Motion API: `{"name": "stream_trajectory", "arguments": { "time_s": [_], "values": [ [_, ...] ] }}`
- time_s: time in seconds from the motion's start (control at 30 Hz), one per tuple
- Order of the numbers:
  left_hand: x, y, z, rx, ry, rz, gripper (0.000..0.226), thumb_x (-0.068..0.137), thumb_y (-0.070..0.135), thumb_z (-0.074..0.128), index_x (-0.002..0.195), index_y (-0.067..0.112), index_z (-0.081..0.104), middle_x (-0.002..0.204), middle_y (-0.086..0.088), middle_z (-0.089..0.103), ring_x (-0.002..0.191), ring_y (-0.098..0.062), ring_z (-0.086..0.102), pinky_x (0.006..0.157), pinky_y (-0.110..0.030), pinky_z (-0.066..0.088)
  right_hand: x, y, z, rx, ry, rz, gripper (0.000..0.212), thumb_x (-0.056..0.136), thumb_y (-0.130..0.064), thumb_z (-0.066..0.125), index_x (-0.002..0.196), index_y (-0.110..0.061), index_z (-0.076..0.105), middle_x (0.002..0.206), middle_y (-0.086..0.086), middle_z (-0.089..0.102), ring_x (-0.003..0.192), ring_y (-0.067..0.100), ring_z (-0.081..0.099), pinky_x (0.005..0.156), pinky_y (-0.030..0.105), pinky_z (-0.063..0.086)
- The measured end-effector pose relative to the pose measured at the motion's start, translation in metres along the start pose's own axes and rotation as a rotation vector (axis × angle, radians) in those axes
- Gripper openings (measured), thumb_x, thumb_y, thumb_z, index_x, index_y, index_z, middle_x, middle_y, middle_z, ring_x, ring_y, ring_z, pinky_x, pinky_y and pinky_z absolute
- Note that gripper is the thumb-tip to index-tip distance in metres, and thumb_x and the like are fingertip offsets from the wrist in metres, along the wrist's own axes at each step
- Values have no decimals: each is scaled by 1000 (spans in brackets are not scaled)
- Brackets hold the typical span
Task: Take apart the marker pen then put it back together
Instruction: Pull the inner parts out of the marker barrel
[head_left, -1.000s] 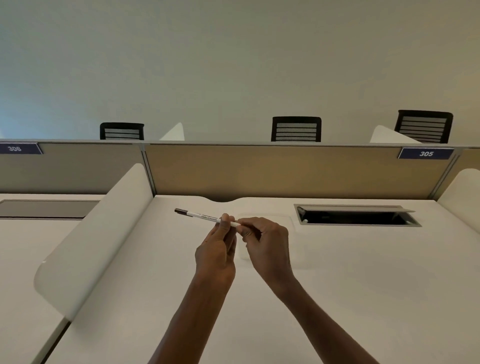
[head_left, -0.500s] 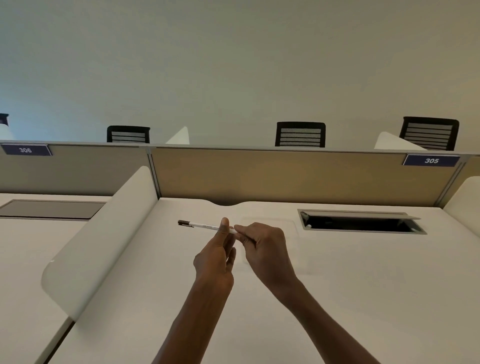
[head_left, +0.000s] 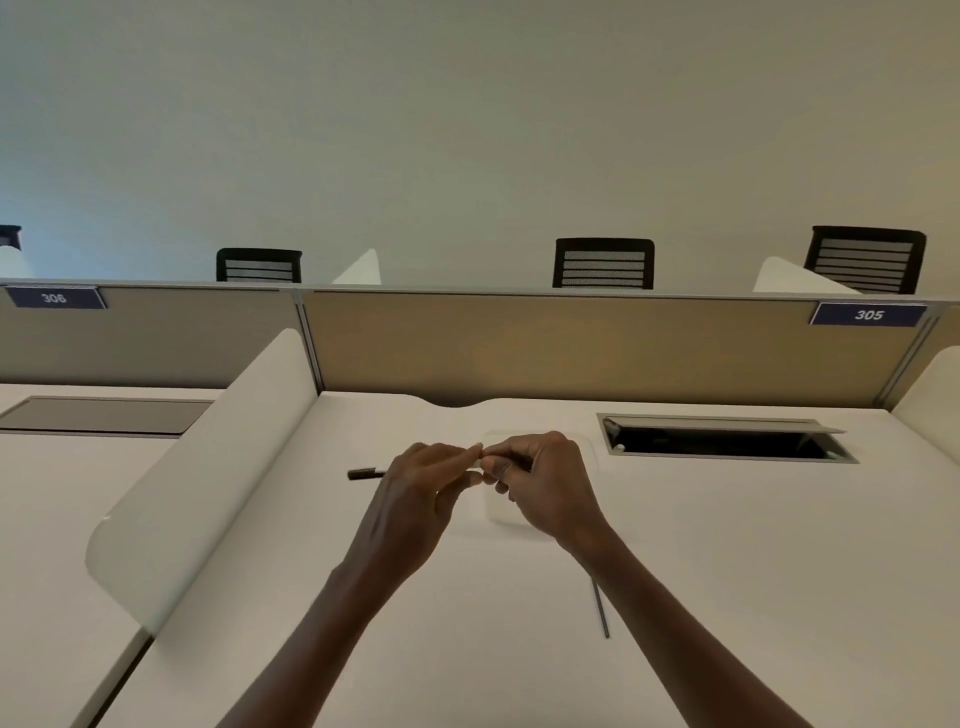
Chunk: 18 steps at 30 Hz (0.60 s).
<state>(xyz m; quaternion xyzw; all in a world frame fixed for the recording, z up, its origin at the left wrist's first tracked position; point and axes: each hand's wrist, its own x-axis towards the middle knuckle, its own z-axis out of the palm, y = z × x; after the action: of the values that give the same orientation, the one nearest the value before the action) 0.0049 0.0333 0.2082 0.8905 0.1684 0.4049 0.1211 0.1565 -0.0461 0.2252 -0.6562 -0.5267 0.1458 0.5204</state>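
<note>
Holding the marker pen (head_left: 366, 473) above the desk (head_left: 727, 545), a little left of the open cable hatch (head_left: 727, 441) and nearer to the camera; only dark end of pen showing, sticking out to the left of the left hand (head_left: 415, 499), rest of barrel hidden behind fingers. Left hand gripping the barrel, fingers curled round it w/ thumb side up. Right hand (head_left: 540, 483) pinching the other end of pen, fingertips (head_left: 491, 457) meeting the left ones; what exactly is between them, cap or plug, cannot tell, too small and covered. Lying on desk in front of the hatch, nearer to the camera and just beside the right forearm: a thin dark rod (head_left: 601, 608), prob. the ink core of the pen, but not sure. Judging from this: working at the hatch-side end of pen, pulling or pushing a small part. Risks: small part slipping from the pinch and flying twd the open hatch, then dropping inside, bc hatch is near and open. Also right forearm sweeping the thin rod, rolling it off the desk edge. Also pulling too hard w/ both hands close, then hands jerking apart and the barrel dropping. Possibly ink touching fingers if tip is exposed; not visible here.
</note>
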Motion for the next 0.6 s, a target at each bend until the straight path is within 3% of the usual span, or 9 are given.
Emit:
{"name": "stream_trajectory", "arguments": {
  "time_s": [0.07, 0.27, 0.37, 0.47, 0.6],
  "values": [
    [2, -3, -3, 0, -6, 22, 30, 89, 13, 67, 118, 12, 72, 89, -4, 75, 73, -23, 64, 61, -41, 53, -1, 1, -2, 12, -44, -25, 12, 85, -10, 69, 82, -17, 79, 64, -7, 70, 53, 2, 61, 51, 11, 43],
    [5, -4, -6, -70, -52, -116, 21, 91, 5, 66, 105, 16, 77, 83, 6, 73, 72, -14, 65, 57, -38, 53, -2, 5, -4, -51, -50, -183, 17, 86, -7, 64, 88, -15, 79, 64, -6, 68, 57, 3, 58, 57, 20, 49],
    [8, -8, -9, -95, -82, -190, 16, 94, 16, 65, 97, 24, 78, 76, 17, 70, 60, -5, 57, 51, -30, 47, -4, 4, -3, -91, 1, -314, 20, 85, -4, 59, 86, -11, 78, 67, -3, 68, 62, 4, 58, 60, 16, 46],
    [10, -10, -11, -210, -119, -265, 17, 94, 18, 64, 84, 26, 75, 67, 25, 65, 50, -5, 48, 48, -14, 33, -2, 2, -4, -134, 3, -402, 21, 84, -1, 58, 92, -7, 77, 75, 3, 72, 69, 8, 63, 65, 25, 53],
    [6, -13, -11, -296, -89, -321, 13, 92, 13, 67, 91, 20, 78, 73, 25, 69, 64, -4, 59, 56, -17, 42, 1, 1, -5, -90, -56, -328, 20, 84, 0, 69, 98, -11, 77, 83, 0, 74, 74, 7, 65, 68, 19, 50]
  ]
}}
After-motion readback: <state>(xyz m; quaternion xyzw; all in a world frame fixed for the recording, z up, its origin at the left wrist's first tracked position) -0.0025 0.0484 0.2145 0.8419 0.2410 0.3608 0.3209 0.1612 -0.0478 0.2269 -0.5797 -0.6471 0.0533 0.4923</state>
